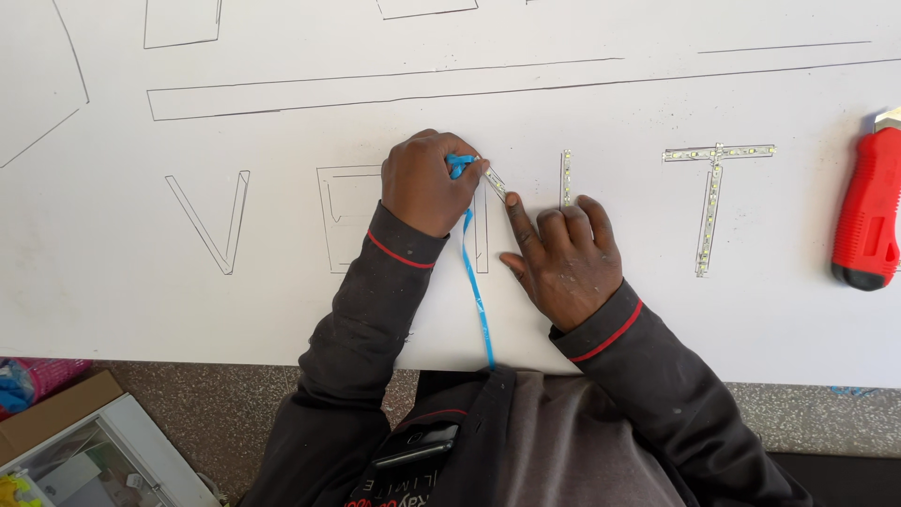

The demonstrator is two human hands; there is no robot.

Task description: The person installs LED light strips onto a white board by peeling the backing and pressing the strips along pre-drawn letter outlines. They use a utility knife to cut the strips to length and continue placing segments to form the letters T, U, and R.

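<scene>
A short LED strip (495,180) lies on the white board (282,310) near its middle, long axis slanting from far-left to near-right. The left hand (429,183), curled shut, pinches its far end together with a blue backing tape (477,291) trailing toward the near edge. The right hand (563,258), fingers loosely spread, presses its forefinger on the strip's near end. A red utility knife (868,211) rests far right.
</scene>
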